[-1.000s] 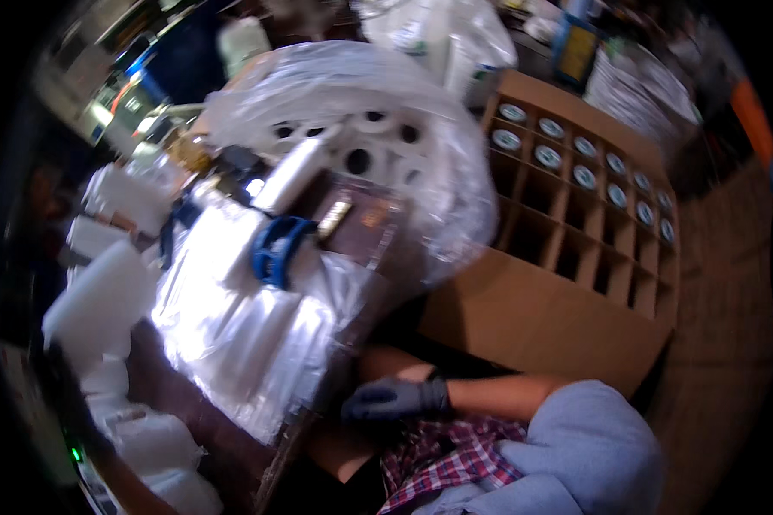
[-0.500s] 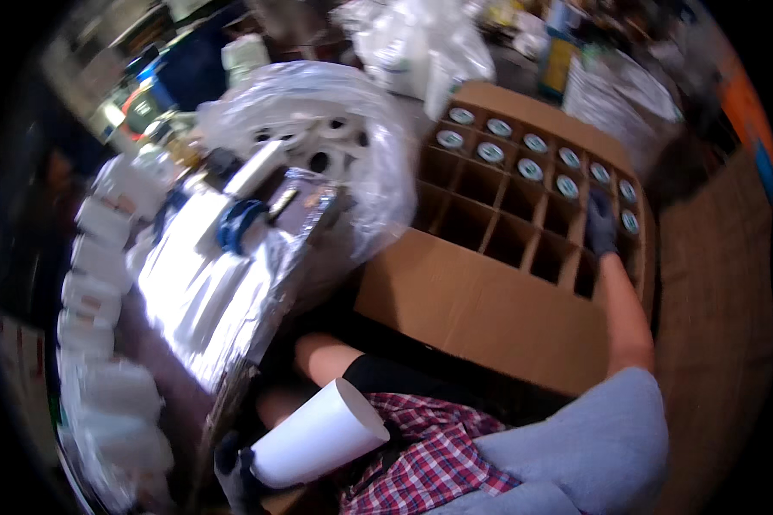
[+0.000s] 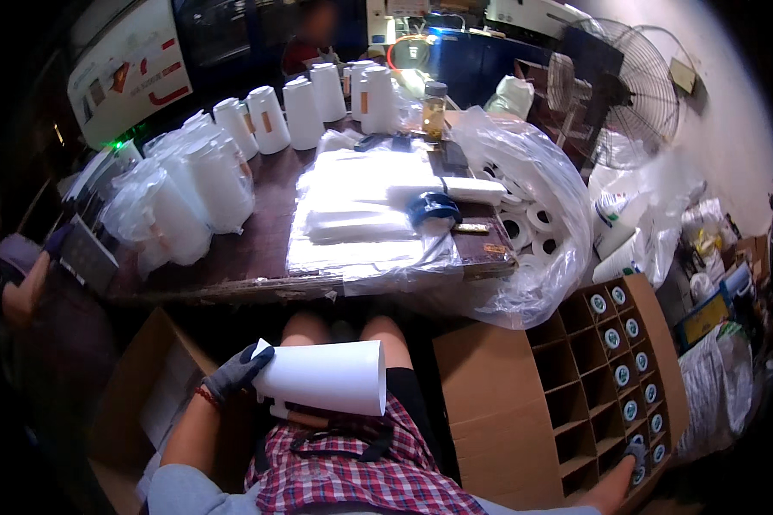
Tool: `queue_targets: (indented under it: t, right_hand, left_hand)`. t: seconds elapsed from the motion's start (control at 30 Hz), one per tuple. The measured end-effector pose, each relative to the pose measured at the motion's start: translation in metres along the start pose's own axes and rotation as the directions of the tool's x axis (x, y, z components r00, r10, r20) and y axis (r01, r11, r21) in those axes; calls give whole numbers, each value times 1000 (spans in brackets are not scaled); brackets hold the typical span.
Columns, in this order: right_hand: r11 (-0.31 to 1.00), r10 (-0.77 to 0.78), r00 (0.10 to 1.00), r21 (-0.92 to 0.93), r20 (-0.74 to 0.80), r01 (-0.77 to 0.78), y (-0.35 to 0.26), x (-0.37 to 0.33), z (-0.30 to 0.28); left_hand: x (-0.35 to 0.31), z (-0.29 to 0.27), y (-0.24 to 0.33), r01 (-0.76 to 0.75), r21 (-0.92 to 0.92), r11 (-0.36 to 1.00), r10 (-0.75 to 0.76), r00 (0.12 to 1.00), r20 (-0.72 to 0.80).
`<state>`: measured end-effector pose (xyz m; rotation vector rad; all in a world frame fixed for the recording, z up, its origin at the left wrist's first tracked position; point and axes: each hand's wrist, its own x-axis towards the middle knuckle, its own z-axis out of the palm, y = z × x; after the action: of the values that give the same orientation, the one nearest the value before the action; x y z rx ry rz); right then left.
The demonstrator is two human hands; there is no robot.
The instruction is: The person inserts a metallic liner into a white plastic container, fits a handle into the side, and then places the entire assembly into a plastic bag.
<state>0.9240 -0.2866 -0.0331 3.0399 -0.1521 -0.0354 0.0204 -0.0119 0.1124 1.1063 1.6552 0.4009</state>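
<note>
A white tapered hollow cylinder [image 3: 322,376] lies sideways over my lap, its wide open end to the right. My gloved left hand [image 3: 240,373] is closed around its narrow left end. At the lower right, my gloved right hand [image 3: 634,453] reaches into the divided cardboard box [image 3: 494,412], beside round white-and-green tops [image 3: 639,475]. Its fingers are partly hidden, so I cannot see whether they grip one. Several such tops fill the box's right-hand compartments; the left ones look dark and bare.
A table [image 3: 266,223] ahead carries white cylinders [image 3: 303,112], bagged ones [image 3: 206,184], white sheets [image 3: 352,206] and a blue tape dispenser [image 3: 432,209]. A plastic bag of white rings [image 3: 541,219] hangs at its right. Another person's arm [image 3: 30,287] is at left; an open carton [image 3: 137,378] stands left of me.
My view has swung to the right-hand box's other side, bringing the table ahead. The left hand still holds the white cylinder, now level over my lap. The right hand stays at the box.
</note>
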Motion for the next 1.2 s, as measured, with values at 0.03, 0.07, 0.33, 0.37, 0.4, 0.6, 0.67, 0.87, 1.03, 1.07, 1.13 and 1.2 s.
queue_targets:
  t: [0.03,0.07,0.33,0.37,0.4,0.6,0.67,0.87,1.03,1.07,1.13,1.2]
  right_hand:
    - [1000,4,1000,-6,3,-4,-3,-2,-3]
    - [1000,12,1000,-10,9,-12,-4,-4,-6]
    - [970,-242,969,-8,-54,242,6,-1,-59]
    - [956,-293,954,3,-62,294,7,0,-68]
    - [858,-496,863,94,-96,504,20,17,-82]
    - [668,-722,599,-120,-347,735,-1,-41,-187]
    - [489,-855,456,-91,-248,868,-25,-113,-238]
    - [-45,-945,-70,-87,-318,995,-129,-298,-270]
    - [-490,-836,-516,-172,-185,855,-200,-450,-256]
    - [-552,-805,-581,-203,-119,808,-210,-476,-254]
    - [-670,-723,-690,-212,-31,712,-230,-528,-247]
    - [-751,-643,-764,-235,51,617,-241,-575,-243]
  left_hand:
    - [-6,0,-1,-40,-3,999,40,999,12]
    - [-9,1,-3,-78,-1,997,78,997,27]
    - [1,-6,-28,-135,-228,964,194,945,262]
    - [2,-9,-32,-95,-246,965,167,942,291]
    - [10,-9,-39,-136,-249,959,208,933,294]
    - [28,-2,-48,-228,-445,866,314,941,130]
    - [19,-2,-41,-188,-659,729,280,959,36]
    - [25,14,-52,-150,-869,472,317,949,8]
    - [40,23,-80,-158,-927,341,358,933,-28]
    - [28,28,-70,-163,-921,355,335,941,-37]
    - [32,24,-89,-174,-906,387,296,954,-57]
    - [39,21,-107,-188,-898,399,317,947,-58]
